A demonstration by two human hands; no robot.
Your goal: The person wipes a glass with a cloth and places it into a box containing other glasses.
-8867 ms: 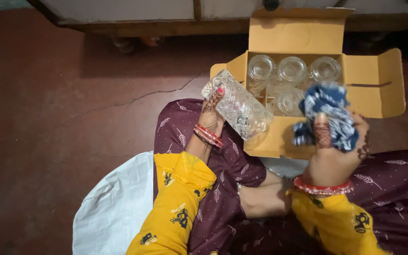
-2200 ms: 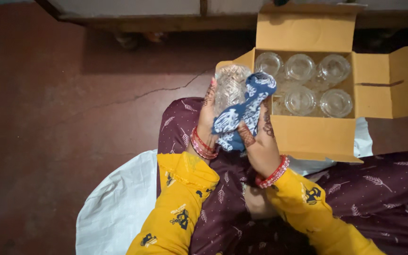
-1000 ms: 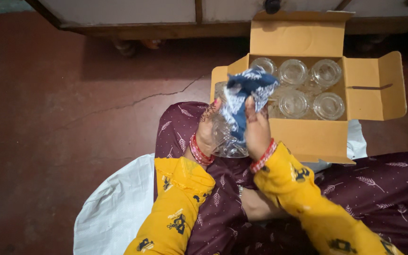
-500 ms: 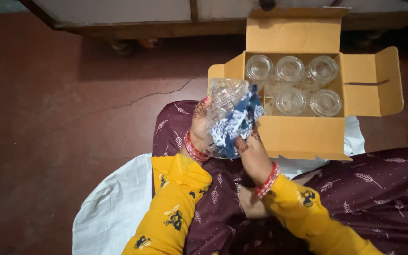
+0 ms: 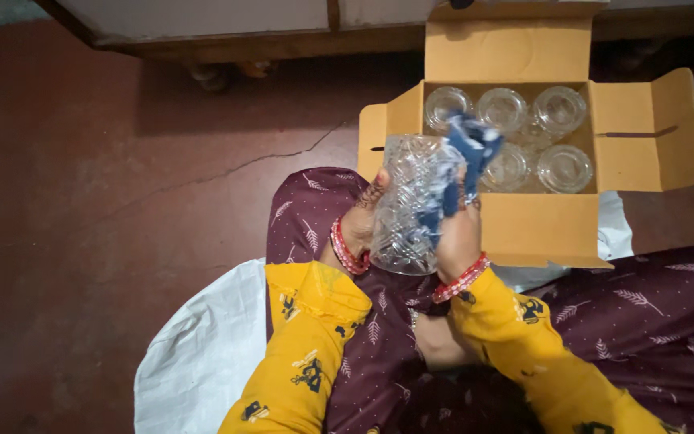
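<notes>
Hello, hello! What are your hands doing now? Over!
Left hand holds a cut glass. Right hand presses a blue cloth on it. Five glasses in the open box behind. Nothing in the way.

Dim warm indoor light, deep shadow along the top edge, slight motion blur.

Domestic interior, floor level: cracked red cement floor (image 5: 122, 185), base of wooden furniture (image 5: 226, 44) along the wall, cardboard box (image 5: 540, 229) of drinking glasses (image 5: 501, 108) beside a seated person.
</notes>
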